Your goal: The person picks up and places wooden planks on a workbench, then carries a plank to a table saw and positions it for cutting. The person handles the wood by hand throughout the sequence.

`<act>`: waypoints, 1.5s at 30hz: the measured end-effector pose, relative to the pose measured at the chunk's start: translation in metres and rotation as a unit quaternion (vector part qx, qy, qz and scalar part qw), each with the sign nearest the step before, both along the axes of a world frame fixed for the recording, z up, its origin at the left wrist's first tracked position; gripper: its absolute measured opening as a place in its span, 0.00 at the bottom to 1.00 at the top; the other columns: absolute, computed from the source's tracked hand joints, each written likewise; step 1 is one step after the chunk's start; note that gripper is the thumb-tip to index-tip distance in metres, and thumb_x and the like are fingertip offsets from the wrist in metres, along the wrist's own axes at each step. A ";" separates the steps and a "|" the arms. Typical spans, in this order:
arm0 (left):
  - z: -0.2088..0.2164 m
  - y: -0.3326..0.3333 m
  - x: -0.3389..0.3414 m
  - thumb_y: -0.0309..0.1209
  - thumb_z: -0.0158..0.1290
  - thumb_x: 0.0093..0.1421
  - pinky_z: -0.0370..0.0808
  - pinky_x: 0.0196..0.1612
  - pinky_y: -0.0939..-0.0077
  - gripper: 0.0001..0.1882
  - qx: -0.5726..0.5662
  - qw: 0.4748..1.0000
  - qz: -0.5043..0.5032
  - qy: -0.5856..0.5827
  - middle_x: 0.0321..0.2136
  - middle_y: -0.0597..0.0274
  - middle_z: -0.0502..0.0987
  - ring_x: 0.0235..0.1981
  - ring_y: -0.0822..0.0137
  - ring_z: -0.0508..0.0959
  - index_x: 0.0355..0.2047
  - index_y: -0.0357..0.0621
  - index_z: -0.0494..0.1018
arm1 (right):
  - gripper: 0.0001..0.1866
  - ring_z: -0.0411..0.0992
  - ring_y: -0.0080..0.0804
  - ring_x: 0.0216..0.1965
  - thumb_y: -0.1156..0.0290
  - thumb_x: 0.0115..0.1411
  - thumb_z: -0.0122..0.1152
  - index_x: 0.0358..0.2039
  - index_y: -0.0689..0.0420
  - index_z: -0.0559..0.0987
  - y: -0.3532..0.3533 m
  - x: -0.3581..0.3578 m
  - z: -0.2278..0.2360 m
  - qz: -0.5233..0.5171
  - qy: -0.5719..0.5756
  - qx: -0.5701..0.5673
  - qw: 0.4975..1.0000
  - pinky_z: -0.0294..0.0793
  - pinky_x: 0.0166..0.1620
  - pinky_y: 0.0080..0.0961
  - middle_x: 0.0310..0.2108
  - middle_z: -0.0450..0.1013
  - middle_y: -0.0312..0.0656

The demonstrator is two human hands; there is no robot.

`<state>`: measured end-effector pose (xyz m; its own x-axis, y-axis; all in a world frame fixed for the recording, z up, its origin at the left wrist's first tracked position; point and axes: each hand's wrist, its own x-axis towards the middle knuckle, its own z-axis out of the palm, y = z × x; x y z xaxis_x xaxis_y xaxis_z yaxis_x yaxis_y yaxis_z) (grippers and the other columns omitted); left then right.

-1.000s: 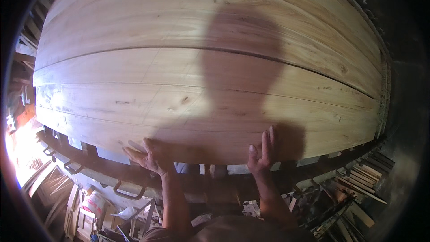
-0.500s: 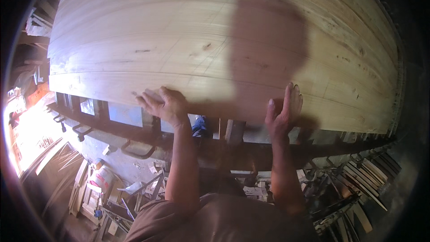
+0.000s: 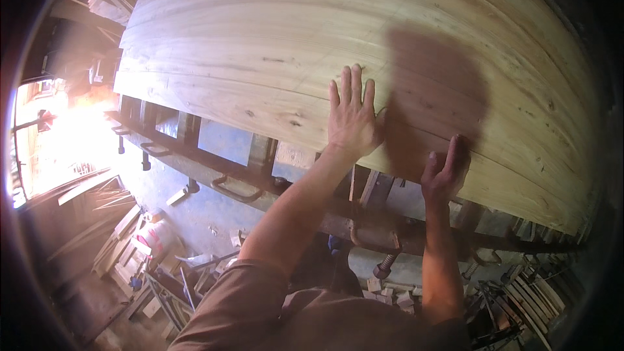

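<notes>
A large pale wooden panel (image 3: 260, 32) fills the upper part of the view, with knots, grain streaks and long seams. Flat on its surface near the front edge lies my left hand (image 3: 354, 114), fingers spread and pointing away from me. My right hand (image 3: 447, 172) rests at the panel's front edge to the right, fingers straight and thumb apart, partly in shadow. Neither hand holds anything. Beneath the panel runs a dark metal rack (image 3: 195, 162) with bar handles and threaded screws along its near side.
Bright light comes from an opening (image 3: 62, 143) at the left. Scrap wood strips (image 3: 120, 247) and a white-and-red container (image 3: 156, 237) stand on the floor at lower left. More wood strips (image 3: 530, 299) lie at lower right. Small wood blocks (image 3: 390, 294) lie below the rack.
My left hand has gone from the panel's front edge farther onto its surface, its fingers now spread flat. My right hand stays near the edge. The view has shifted and tilted.
</notes>
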<state>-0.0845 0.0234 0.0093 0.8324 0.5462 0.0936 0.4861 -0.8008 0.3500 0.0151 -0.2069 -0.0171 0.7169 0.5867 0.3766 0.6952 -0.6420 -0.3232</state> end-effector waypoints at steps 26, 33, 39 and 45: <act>-0.025 0.073 0.066 0.58 0.45 0.65 0.41 0.72 0.39 0.39 0.080 0.996 0.032 0.012 0.72 0.38 0.48 0.74 0.41 0.45 0.67 0.43 0.62 | 0.31 0.54 0.51 0.71 0.55 0.73 0.45 0.69 0.60 0.61 0.005 0.173 0.044 -0.064 -0.014 -0.052 0.996 0.52 0.71 0.45 0.71 0.54 0.54; -0.012 0.067 0.064 0.56 0.49 0.64 0.43 0.71 0.37 0.38 0.042 0.999 0.033 0.006 0.71 0.36 0.50 0.74 0.39 0.45 0.65 0.41 0.65 | 0.33 0.55 0.52 0.70 0.59 0.69 0.51 0.69 0.61 0.60 0.011 0.202 -0.009 -0.043 -0.072 -0.170 0.982 0.56 0.69 0.45 0.72 0.53 0.53; -0.014 0.052 0.054 0.55 0.46 0.66 0.43 0.73 0.42 0.37 0.025 0.998 0.066 0.007 0.72 0.38 0.48 0.74 0.43 0.45 0.65 0.39 0.64 | 0.31 0.57 0.54 0.69 0.60 0.68 0.53 0.68 0.60 0.63 0.021 0.196 -0.003 -0.022 -0.067 -0.130 0.989 0.58 0.68 0.47 0.71 0.55 0.55; -0.002 -0.022 0.048 0.56 0.46 0.66 0.42 0.72 0.40 0.40 -0.024 0.995 0.082 0.045 0.72 0.36 0.46 0.74 0.40 0.43 0.66 0.36 0.63 | 0.32 0.56 0.53 0.70 0.57 0.68 0.53 0.68 0.58 0.65 0.013 0.202 -0.009 -0.050 -0.061 -0.192 0.978 0.54 0.69 0.53 0.69 0.58 0.55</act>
<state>-0.0369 0.0018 0.0076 0.7356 0.6774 -0.0069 0.6401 -0.6916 0.3346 0.2169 -0.1936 -0.0261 0.7418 0.6304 0.2289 0.6406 -0.7670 0.0366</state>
